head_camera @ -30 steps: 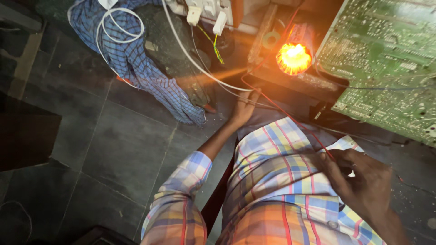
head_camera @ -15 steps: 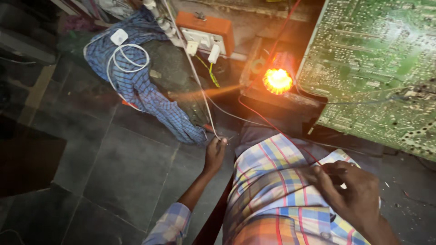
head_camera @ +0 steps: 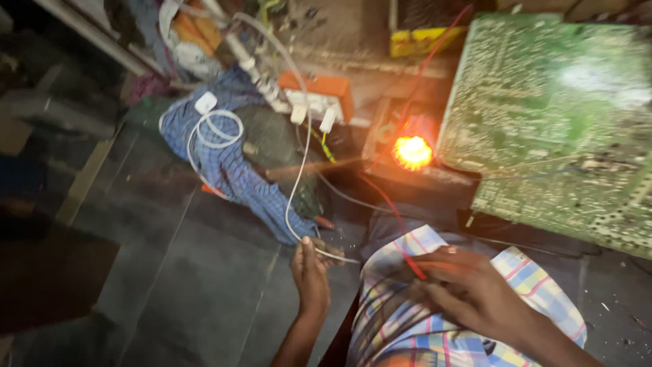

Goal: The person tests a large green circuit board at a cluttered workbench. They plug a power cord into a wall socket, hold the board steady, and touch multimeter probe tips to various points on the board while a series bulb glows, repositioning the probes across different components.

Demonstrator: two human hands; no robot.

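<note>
We look down on a dark tiled floor [head_camera: 170, 272], which takes up the whole left half of the view. Over its far right part a big green circuit board [head_camera: 557, 115] stands tilted, its lower edge near our knee. A plaid cloth [head_camera: 407, 319] covers our lap at the near edge of the floor. A blue checked cloth [head_camera: 238, 170] lies crumpled toward the far left of the floor, with a coiled white cable [head_camera: 217, 129] and its small white plug resting on top. Beyond it, at the far edge, an orange socket box [head_camera: 319, 95] carries several white plugs. Just right of that box, beside the board's lower left corner, a lit bulb [head_camera: 412, 152] glows orange in a dark holder.

Our right hand [head_camera: 475, 292] rests on the plaid cloth, fingers curled loosely around a red wire [head_camera: 387, 204]. That wire runs from the hand up across the floor toward the bulb holder; another red stretch climbs past the board's left edge. How firmly the fingers close on it is blurred, though they do wrap it.

Our left hand [head_camera: 311, 272] hovers over the floor just left of our lap, thumb and fingertips pinched on a white wire [head_camera: 299, 177]. That wire rises from the pinch in a long curve, crosses the blue cloth's right edge and reaches the plugs at the socket box. A short end sticks out to the right of the pinch, toward the lap.
</note>
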